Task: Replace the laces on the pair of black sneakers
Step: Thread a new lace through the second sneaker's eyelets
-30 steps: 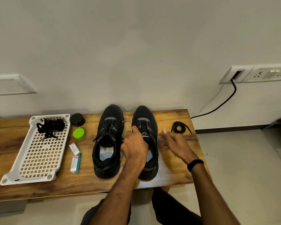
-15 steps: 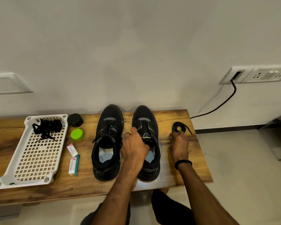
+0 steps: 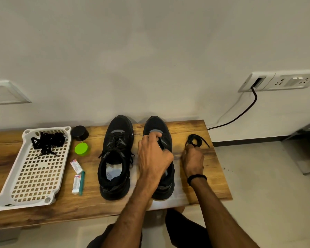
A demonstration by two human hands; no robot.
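Steady unlaced black sneaker point(image 3: 157, 123) with left hand point(image 3: 155, 155) gripping its tongue; lift coiled black lace point(image 3: 195, 140), pinched in right hand point(image 3: 193, 161), without knotting.

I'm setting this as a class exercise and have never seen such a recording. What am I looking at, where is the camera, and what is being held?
No machine: the two grips are a person's bare hands, filmed by one camera worn on the head, looking down. On the wooden bench stand a laced sneaker and an unlaced sneaker; a white tray holds tangled laces. The left grip holds the unlaced sneaker's tongue; the right grip seems to pinch a loose coiled lace.
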